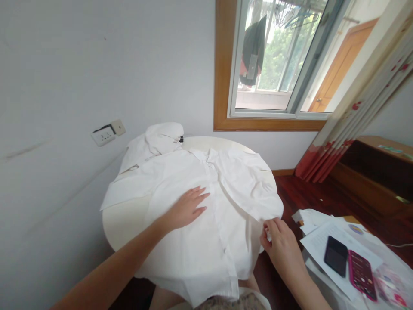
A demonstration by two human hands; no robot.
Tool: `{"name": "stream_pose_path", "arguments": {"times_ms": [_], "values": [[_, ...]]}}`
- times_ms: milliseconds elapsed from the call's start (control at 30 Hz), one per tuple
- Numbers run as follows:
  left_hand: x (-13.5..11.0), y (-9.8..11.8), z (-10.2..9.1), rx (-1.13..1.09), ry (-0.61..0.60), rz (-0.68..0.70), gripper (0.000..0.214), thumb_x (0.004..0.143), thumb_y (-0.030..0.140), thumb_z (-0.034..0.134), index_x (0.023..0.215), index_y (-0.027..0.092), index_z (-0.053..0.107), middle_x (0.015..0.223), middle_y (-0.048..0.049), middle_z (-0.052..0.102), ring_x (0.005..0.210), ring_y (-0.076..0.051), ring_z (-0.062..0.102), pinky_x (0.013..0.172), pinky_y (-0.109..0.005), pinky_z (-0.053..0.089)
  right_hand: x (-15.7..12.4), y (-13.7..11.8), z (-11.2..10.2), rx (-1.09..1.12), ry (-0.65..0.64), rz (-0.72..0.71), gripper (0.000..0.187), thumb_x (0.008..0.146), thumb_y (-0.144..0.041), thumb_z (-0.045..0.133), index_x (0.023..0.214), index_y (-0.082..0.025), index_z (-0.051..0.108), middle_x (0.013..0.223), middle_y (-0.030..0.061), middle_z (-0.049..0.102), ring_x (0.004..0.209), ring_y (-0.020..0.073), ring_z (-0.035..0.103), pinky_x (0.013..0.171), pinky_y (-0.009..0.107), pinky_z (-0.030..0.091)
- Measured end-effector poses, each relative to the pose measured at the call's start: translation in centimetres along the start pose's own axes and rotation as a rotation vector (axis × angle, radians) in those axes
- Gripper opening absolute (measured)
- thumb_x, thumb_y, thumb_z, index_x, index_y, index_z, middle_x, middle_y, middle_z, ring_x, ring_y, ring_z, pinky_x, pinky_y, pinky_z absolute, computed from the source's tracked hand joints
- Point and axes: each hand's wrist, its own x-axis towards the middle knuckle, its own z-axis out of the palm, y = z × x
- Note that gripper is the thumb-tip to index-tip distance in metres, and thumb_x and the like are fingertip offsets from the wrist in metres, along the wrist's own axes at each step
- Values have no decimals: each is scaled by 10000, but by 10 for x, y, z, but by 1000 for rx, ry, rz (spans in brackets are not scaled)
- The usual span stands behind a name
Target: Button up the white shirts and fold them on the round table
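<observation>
Centre: shirt (190,249), matt woven cloth, softly creased, over a smooth-topped counter (121,221). Left: socket plate (103,136), smooth plastic. Upper right: window surround (223,64), smooth wood. Lower right: paper sheet (318,242), matt; smartphone (335,255), glossy screen.

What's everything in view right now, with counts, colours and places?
round table: 1, cream, centre
shirt: 1, white, spread over the table
bundled cloth: 1 heap, white, table's far left
wall: 1, pale grey, left and ahead
wall plates: 2, off-white, left
window: 1, brown-framed, upper right
hanging garment: 1, dark, beyond window
hangers: several, some bluish, beyond window
door: 1, orange-brown, beyond window
curtain: 1, cream and red, right
cabinet: 1, brown, right
papers: several, white, lower right
phones: 2, one black, one pink-edged, lower right
left hand: 1, bare, flat on shirt
right hand: 1, bare, pinching the shirt's edge
</observation>
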Motion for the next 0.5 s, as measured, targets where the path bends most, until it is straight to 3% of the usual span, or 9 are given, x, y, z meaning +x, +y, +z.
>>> {"name": "stream_pose_path", "arguments": {"times_ms": [133,233,300,367,433,500], "values": [[19,22,19,-170,-28,33,462,893,463,399,1306,270,473,1450,-36,368,1363,-224,257,1121,-410,156,22,-14,-22,20,90,-2,46,786,-155,467,815,-187,482,811,69,501,797,218,473,696,334,340],[36,21,25,-348,50,-59,360,886,444,419,1099,237,624,1272,-78,555,1259,-246,408,1082,-427,236,27,-37,-23,57,11,-81,61,767,-136,472,782,-195,483,785,51,492,771,210,450,698,342,322],[58,15,25,-581,89,-233,320,871,433,454,921,191,657,1034,-103,655,1064,-235,555,976,-401,377,23,-50,-16,86,-51,-147,94,736,-111,480,765,-200,485,770,41,493,762,209,441,694,344,312],[85,9,25,-887,78,-495,282,833,416,530,831,150,623,831,-95,664,815,-201,625,795,-358,481,18,-59,-8,117,-71,-179,121,712,-92,481,766,-200,487,773,39,495,765,211,439,692,343,311],[112,5,26,-1186,25,-717,258,784,375,616,781,119,586,684,-68,634,635,-164,611,660,-317,497,15,-62,-4,149,-59,-170,126,712,-88,477,776,-197,485,785,38,492,763,208,436,695,341,317],[135,2,27,-1377,20,-837,245,747,327,673,749,106,567,595,-40,598,558,-141,582,603,-291,491,14,-62,-6,178,-30,-142,114,728,-94,471,780,-195,479,793,39,482,762,205,433,696,339,323]]}}
